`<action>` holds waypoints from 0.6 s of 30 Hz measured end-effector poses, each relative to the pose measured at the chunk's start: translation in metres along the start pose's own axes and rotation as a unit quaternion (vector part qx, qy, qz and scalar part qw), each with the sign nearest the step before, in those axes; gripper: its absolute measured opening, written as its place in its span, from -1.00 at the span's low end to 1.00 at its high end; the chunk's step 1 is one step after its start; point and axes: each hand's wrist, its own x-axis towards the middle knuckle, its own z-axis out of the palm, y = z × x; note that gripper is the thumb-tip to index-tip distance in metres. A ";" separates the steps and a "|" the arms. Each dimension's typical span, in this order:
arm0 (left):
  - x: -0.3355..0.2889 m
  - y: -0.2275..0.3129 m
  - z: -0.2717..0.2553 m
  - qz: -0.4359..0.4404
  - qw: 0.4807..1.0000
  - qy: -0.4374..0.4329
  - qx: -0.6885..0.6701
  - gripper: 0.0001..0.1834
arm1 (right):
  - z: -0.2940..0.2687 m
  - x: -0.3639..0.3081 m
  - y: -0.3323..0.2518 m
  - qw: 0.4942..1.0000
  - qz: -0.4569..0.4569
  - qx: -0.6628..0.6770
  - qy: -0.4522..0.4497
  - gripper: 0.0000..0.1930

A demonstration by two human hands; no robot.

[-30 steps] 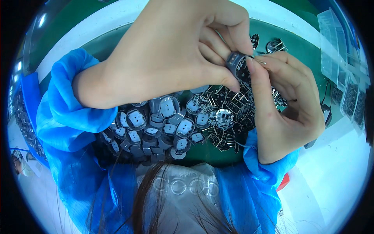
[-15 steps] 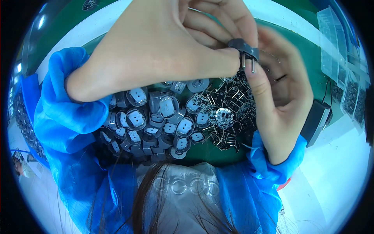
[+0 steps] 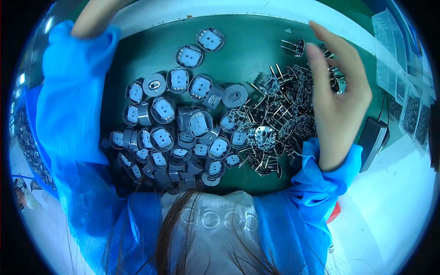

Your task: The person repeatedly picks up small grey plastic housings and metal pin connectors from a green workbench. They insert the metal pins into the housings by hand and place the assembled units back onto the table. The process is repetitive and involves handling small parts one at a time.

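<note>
My left hand reaches past the top left edge. Only its wrist and lower part show, so its fingers and anything in them are hidden. My right hand is over the right side of a heap of small round circuit boards with metal pins. Its thumb and index finger are apart, with nothing visible between them; the other fingers curl below. Just left of the thumb lies a single pinned board. Grey round plug housings with pale inner faces are heaped on the green mat, left of the boards.
A pale rim curves along the mat's far edge. To the right are a black box with a cable and clear plastic bins. A blue bin of grey parts stands at the left, beside my sleeve.
The grey two-pin plug that both hands held is out of sight. My left hand has swung to the upper left, out of the frame. My right hand has opened over the boards.
</note>
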 end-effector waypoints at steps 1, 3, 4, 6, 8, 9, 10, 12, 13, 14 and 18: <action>0.005 -0.017 -0.002 -0.007 1.000 0.000 0.030 -0.82 | 0.002 -0.002 0.005 0.998 -0.025 -0.048 -0.012 -0.76; 0.007 -0.034 0.006 0.039 0.988 0.056 0.141 -0.79 | 0.009 -0.004 0.008 0.997 -0.012 -0.073 -0.020 -0.75; 0.008 -0.041 0.012 0.111 0.958 0.099 0.243 -0.78 | 0.009 -0.006 0.007 0.996 0.028 -0.078 -0.035 -0.75; 0.010 -0.030 0.020 0.191 0.921 0.114 0.319 -0.75 | 0.010 -0.009 0.009 0.993 0.100 -0.045 -0.033 -0.77; 0.015 -0.006 0.030 0.201 0.946 0.006 0.253 -0.72 | 0.005 -0.011 0.009 0.994 0.103 -0.032 0.001 -0.77; -0.005 0.026 0.003 0.148 0.954 -0.065 0.251 -0.70 | 0.004 -0.003 -0.003 0.997 0.073 0.020 0.007 -0.77; -0.011 0.044 -0.003 0.100 0.960 -0.183 0.190 -0.69 | 0.005 -0.002 -0.004 0.991 0.083 0.109 0.007 -0.77; -0.028 0.078 -0.004 0.029 0.939 -0.313 0.140 -0.69 | 0.005 -0.002 -0.002 0.951 0.100 0.291 0.009 -0.76; -0.021 0.078 -0.001 0.016 0.942 -0.322 0.094 -0.69 | 0.002 -0.005 -0.004 0.938 0.123 0.323 -0.008 -0.74; -0.015 0.077 0.003 0.001 0.943 -0.330 0.048 -0.70 | -0.001 -0.006 -0.007 0.923 0.146 0.355 -0.025 -0.72; -0.033 0.053 0.036 0.139 0.967 -0.212 -0.020 -0.72 | -0.007 -0.011 0.000 0.889 0.150 0.418 -0.110 -0.66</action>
